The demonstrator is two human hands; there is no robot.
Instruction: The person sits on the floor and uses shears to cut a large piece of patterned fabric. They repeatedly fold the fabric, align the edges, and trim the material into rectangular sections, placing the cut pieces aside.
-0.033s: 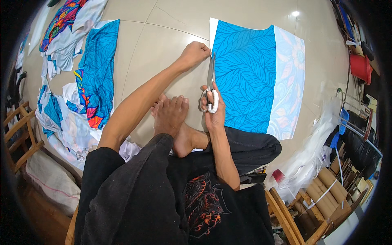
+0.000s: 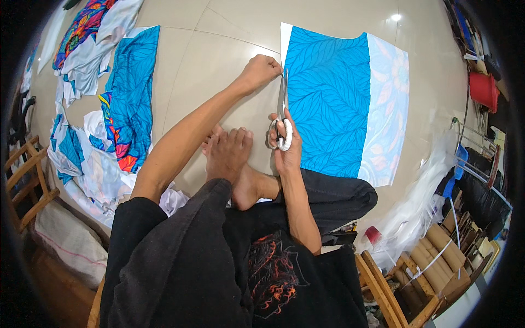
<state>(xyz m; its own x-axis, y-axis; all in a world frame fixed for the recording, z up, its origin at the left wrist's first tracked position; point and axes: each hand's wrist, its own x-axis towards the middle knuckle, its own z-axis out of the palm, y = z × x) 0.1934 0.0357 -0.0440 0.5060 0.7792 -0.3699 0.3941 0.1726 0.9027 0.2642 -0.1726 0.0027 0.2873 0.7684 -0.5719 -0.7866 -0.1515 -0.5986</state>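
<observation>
A blue fabric piece (image 2: 331,104) with a leaf pattern lies flat on the floor, a white strip along its left edge and a pale floral panel (image 2: 387,109) on its right. My right hand (image 2: 290,141) is closed around the white-wrapped handles of a pair of scissors (image 2: 285,97). The blades point away from me along the fabric's left edge. Just beyond their tips, my left hand (image 2: 263,71) pinches the white edge of the fabric between thumb and fingers. Whether the blades are apart is hard to make out.
To the left lie another blue piece (image 2: 134,82) and a heap of white and multicoloured fabric (image 2: 82,142). My bare foot (image 2: 228,153) rests between my arms. At the right are clear plastic sheeting (image 2: 407,210), cardboard rolls (image 2: 437,251) and a red container (image 2: 483,92).
</observation>
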